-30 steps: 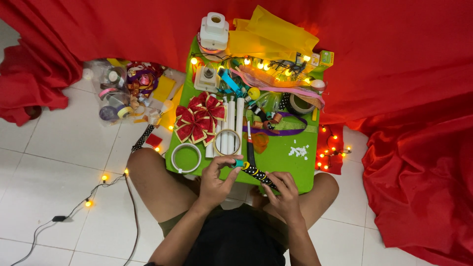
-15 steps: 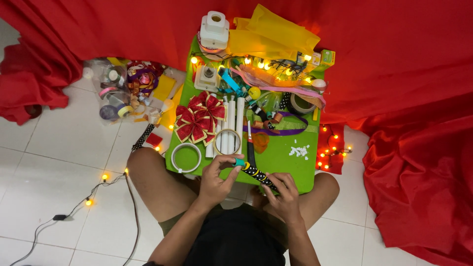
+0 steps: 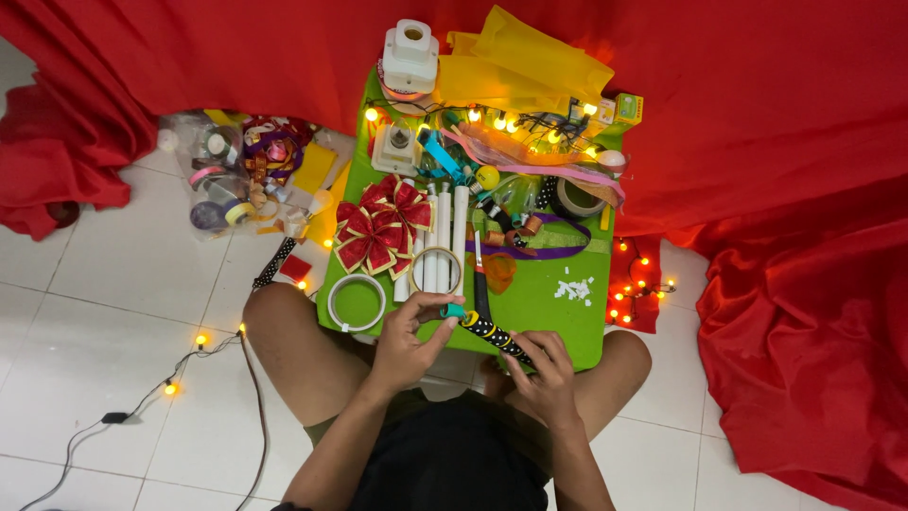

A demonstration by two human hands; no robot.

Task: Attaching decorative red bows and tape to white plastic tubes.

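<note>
My left hand [image 3: 409,341] pinches the teal tip of a black stick wrapped in white-dotted ribbon [image 3: 492,334] at the near edge of the small green table [image 3: 549,317]. My right hand [image 3: 544,371] grips the stick's lower end. Just beyond my left fingers lie a gold-rimmed ring [image 3: 437,270] and several white tubes [image 3: 445,232]. A white ring [image 3: 357,302] and a red and gold bow [image 3: 380,222] lie to the left.
Yellow fabric [image 3: 525,66], a white tape dispenser [image 3: 410,61], lit string lights [image 3: 492,120], ribbons and a tape roll [image 3: 577,199] crowd the table's far side. A bag of ribbon spools [image 3: 232,170] sits on the white tiled floor at left. Red cloth [image 3: 804,284] surrounds everything.
</note>
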